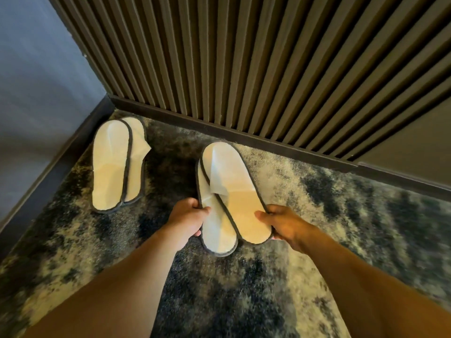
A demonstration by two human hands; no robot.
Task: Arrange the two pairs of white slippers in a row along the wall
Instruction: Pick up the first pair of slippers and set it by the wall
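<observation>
Left hand (188, 217), right hand (283, 223): fingers closed on heels of near pair (227, 196), toes near wall (244, 69). Far pair (117, 164) in corner. Slippers light, floppy (hold by heel rims).

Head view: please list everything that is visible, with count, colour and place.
Held pair of slippers: two, white with dark trim, overlapped, centre, near the slatted wall.
Corner pair of slippers: two, white with dark trim, overlapped on the carpet, left.
Carpet: one, mottled dark blue and beige, floor.
Slatted wall: one, brown, behind.
Plain wall: one, grey-blue, left.
Baseboard: dark, along both walls.
Left hand: grip on the pair's left edge.
Right hand: grip on its right edge.
</observation>
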